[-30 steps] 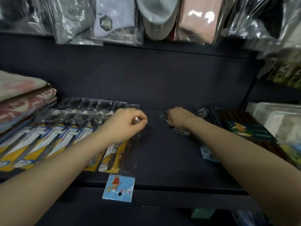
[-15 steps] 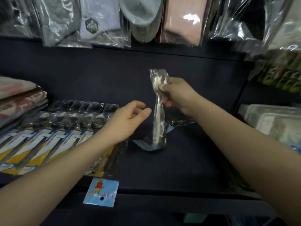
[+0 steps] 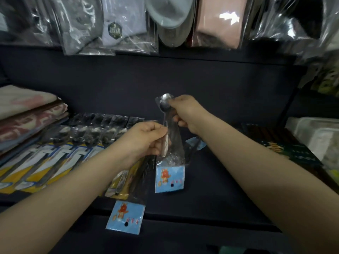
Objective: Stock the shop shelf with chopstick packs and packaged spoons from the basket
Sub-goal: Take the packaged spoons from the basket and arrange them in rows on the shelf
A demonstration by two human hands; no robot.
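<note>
Shelf: dark, flat board with a dark back wall; a bare stretch runs through the middle and right of centre, open to the front edge.

Hanging bagged goods: clear-wrapped cloth items in a row above the shelf, lower ends overhanging the back wall.

Folded cloths: stacked at the far left of the shelf.

Yellow-card spoon packs: overlapping row on the left half, spoon bowls toward the back wall, cards toward the front edge.

Dark chopstick packs: lying on the right side of the shelf, beside pale plastic tubs.

Held spoon pack: one metal spoon in a clear sleeve with a blue header card bearing an orange cartoon figure and a punched hole; held upright above the bare middle of the shelf, bowl uppermost, card hanging down. Half a second ago it was higher and gripped by one hand only.

Lying spoon pack: same blue card, overhanging the front edge, left of centre.

Right hand: fingers curled, pinching the bowl end of the held pack.

Left hand: fingers curled, thumb and fingertips pinching the sleeve at mid-handle; earlier it was open beside the pack.
</note>
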